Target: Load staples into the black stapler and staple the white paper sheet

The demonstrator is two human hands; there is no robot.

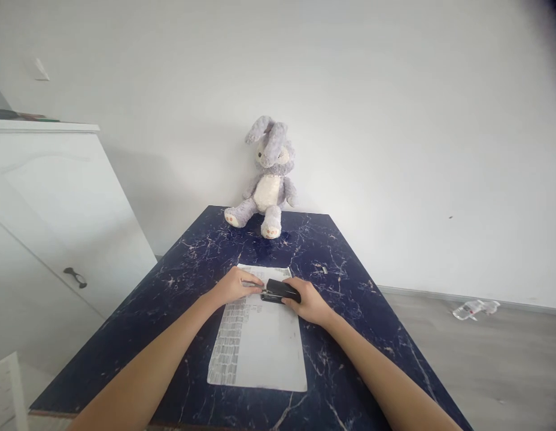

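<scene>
A black stapler [278,288] lies sideways above the upper part of a printed sheet of paper [271,350], its front end pointing left. My right hand [310,300] is wrapped round the stapler's rear from the right. At the stapler's front end, the fingertips of my left hand [235,286] come together in a pinch; whatever may be between them is too small to make out. Dense print runs down the paper's left side, and much of its middle is blank. A small, pale metallic piece [324,270] rests on the table beyond my right hand.
The dark blue marble-patterned table [345,365] reaches to the wall. A grey plush rabbit [267,185] sits at its far end. To the left stands a white cabinet [57,197] with a dark handle [75,278]. Clear plastic [475,309] lies on the floor at right.
</scene>
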